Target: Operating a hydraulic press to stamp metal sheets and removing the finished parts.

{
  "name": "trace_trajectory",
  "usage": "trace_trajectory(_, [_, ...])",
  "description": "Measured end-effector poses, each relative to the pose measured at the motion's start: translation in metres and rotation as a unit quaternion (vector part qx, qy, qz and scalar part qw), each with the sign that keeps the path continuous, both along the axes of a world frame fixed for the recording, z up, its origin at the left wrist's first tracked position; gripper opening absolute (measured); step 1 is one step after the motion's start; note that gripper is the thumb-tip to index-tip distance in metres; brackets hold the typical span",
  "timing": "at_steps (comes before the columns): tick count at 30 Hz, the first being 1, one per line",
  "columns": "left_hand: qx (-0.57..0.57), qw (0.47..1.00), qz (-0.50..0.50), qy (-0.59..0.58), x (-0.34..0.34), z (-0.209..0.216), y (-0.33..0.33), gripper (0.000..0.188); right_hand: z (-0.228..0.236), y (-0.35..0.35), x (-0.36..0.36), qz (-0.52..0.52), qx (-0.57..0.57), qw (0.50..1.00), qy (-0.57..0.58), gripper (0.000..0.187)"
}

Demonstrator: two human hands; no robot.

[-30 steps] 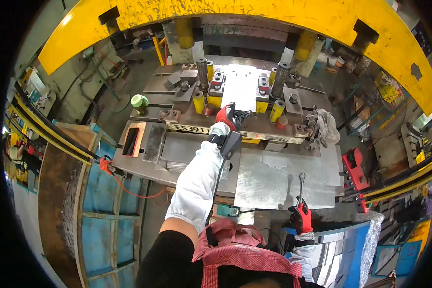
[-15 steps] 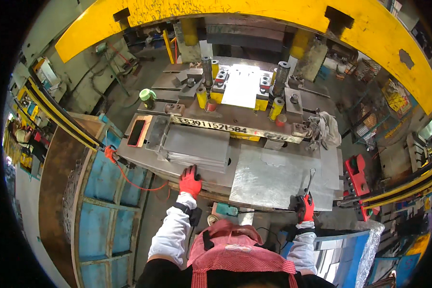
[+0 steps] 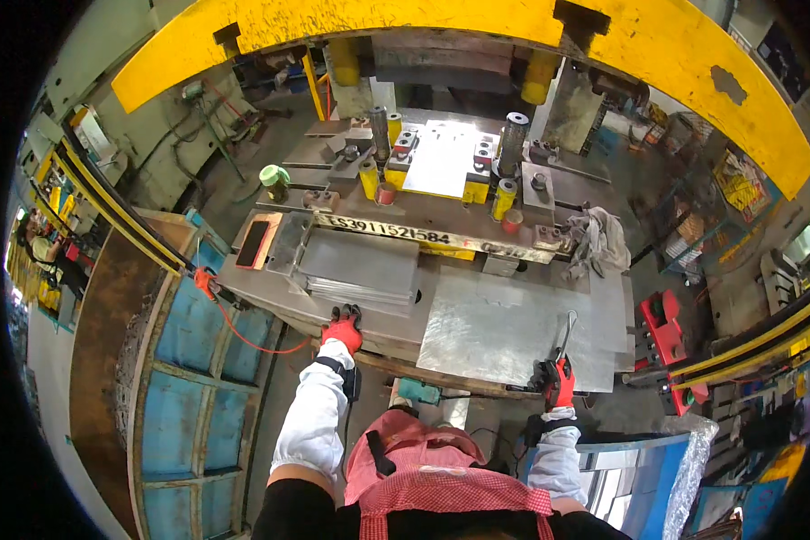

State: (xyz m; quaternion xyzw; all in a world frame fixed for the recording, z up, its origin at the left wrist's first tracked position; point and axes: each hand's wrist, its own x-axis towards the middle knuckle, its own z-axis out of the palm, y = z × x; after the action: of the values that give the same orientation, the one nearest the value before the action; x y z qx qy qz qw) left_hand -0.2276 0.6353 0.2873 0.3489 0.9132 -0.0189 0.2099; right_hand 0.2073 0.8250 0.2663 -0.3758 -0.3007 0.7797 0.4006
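Observation:
My left hand (image 3: 342, 330), in a red glove with dark fingertips, rests at the front edge of the press table with its fingers stretched out. Just beyond it lies a stack of thin grey metal sheets (image 3: 358, 267). My right hand (image 3: 555, 382), gloved alike, is closed around a slim metal tool with a hooked tip (image 3: 567, 335). The tool points away from me above a large flat metal sheet (image 3: 486, 328), near its front right part. Farther back, a bright metal plate (image 3: 441, 157) lies on the die between the guide posts.
A phone in a red case (image 3: 255, 241) lies left of the sheet stack. Dark guide posts (image 3: 514, 142) rise beside the die under the yellow press beam (image 3: 405, 16). A grey rag (image 3: 598, 241) hangs at the right. A blue-panelled bin (image 3: 175, 423) stands at left, a red holder (image 3: 661, 328) at right.
The view has shifted slightly, so the table appears a little farther left. Both hands keep nearly the same places, and the tool stays in my right hand.

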Motion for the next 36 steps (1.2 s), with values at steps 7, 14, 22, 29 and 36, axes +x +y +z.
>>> trace_trajectory(7, [0.017, 1.000, -0.009, 0.012, 0.002, -0.002, -0.003, 0.051, 0.007, -0.005, -0.004, -0.042, 0.070, 0.995, -0.059, 0.020])
trace_trajectory(14, [0.046, 0.998, -0.021, 0.031, 0.002, -0.008, -0.003, 0.052, -0.023, 0.003, 0.003, -0.079, 0.086, 0.992, -0.044, 0.015])
trace_trajectory(22, [0.023, 0.999, -0.016, 0.031, -0.001, -0.006, -0.005, 0.051, 0.014, -0.011, -0.009, -0.066, 0.089, 0.990, -0.091, 0.016])
trace_trajectory(29, [0.010, 1.000, -0.008, 0.017, -0.001, -0.010, -0.003, 0.053, 0.007, -0.008, -0.008, -0.091, 0.082, 0.987, -0.100, 0.015])
trace_trajectory(36, [0.010, 1.000, -0.004, 0.004, -0.009, -0.018, -0.003, 0.053, -0.008, -0.004, -0.002, -0.093, 0.092, 0.989, -0.065, 0.039])
